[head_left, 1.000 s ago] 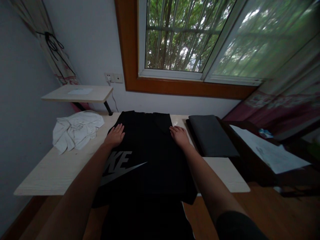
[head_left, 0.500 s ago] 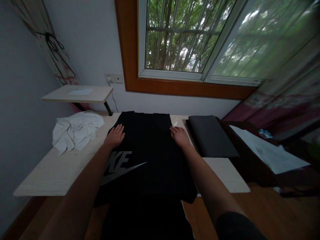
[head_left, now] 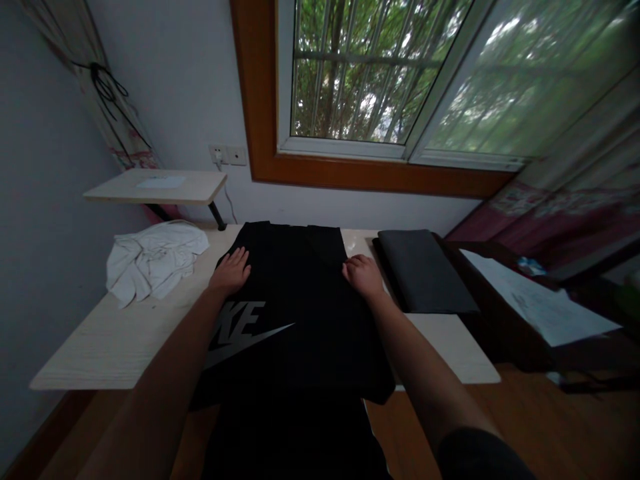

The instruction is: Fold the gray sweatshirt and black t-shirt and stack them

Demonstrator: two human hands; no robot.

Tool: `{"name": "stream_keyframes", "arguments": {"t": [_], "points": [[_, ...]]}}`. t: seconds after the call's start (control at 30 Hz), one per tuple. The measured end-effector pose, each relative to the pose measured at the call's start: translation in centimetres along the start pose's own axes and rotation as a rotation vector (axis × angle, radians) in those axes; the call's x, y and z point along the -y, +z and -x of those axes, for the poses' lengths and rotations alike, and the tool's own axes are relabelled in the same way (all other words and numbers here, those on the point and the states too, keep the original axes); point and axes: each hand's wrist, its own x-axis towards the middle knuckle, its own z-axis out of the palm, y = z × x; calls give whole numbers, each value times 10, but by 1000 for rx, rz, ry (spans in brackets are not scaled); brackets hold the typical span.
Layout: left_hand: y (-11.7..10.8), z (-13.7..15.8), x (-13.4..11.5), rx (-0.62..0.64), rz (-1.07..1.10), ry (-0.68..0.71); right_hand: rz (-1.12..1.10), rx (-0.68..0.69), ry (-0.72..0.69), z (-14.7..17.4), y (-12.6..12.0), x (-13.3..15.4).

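Observation:
A black T-shirt (head_left: 305, 287) with grey lettering and a swoosh lies spread on the table, its lower end hanging over the front edge. Flat on the shirt's left side rests my left hand (head_left: 231, 270), open, with its fingers stretched toward the wall. At the opposite side edge, my right hand (head_left: 364, 275) has its fingers curled in and closed on the shirt's cloth. The fingertips there are partly hidden.
A crumpled white cloth (head_left: 155, 260) lies on the pale table (head_left: 95, 347) at left, below a small raised shelf (head_left: 200, 190). To the right are a dark grey folder-like case (head_left: 425, 270) and a paper sheet (head_left: 540, 300) on a dark surface. A window wall stands behind.
My right hand's fingers have gone from lying stretched on the shirt to curling at its right edge, shifting slightly right. My left hand stays in place.

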Motion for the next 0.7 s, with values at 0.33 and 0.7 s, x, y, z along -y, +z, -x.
{"name": "stream_keyframes", "arguments": {"t": [0.33,0.7], "points": [[1,0,1,-13,15,13,-173,74,-269,-1,8,2],[2,1,0,-12,-28,6,-144,185,-148,7,10,13]]}}
